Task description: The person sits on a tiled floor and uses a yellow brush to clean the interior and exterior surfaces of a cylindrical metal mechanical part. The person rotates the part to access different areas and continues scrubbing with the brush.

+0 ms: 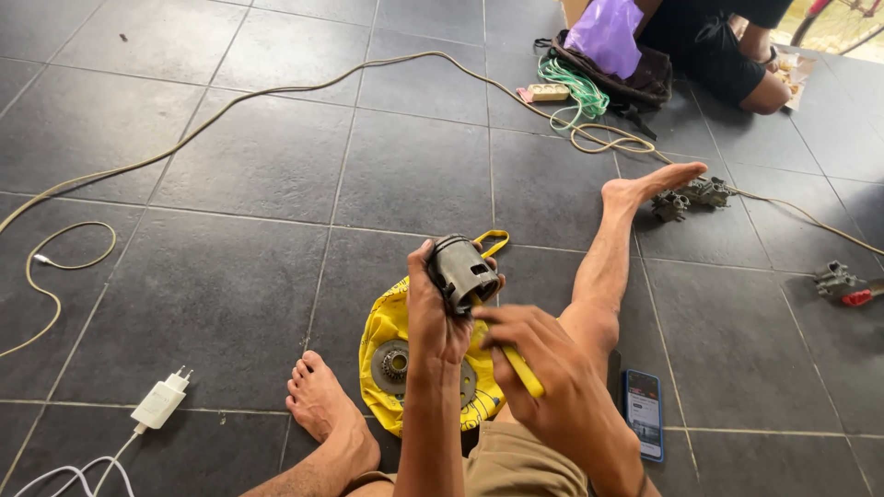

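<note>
Dark grey tiled floor (230,166), person seated on it, bare legs spread, camera looking down at the hands. A long beige cable (276,92) snakes across the tiles; a white charger (158,402) lies lower left, a phone (643,412) with lit screen beside the right thigh.

Left hand (433,317) is clenched around a grey metal cylinder (460,269), held up at mid-frame above a yellow bag (382,327), open end turned toward the right. Right hand (543,377) grips a yellow tool (520,368), its upper end at the cylinder's lower rim; the tip itself is hidden behind the fingers, so contact cannot be confirmed.

On the yellow bag, directly under the hands, lies a round metal disc (396,364) with a toothed hub. Further small metal parts (691,196) sit near the right foot; another part with a red bit (843,283) lies at the right edge.

Judgement on progress: the cylinder is off whatever it belongs to and is being worked on by hand; the scattered parts suggest disassembly is done, and the work on the cylinder looks mid-way. Nothing appears reassembled.

Another person sits at top right, beside a bag with purple plastic (608,32).
</note>
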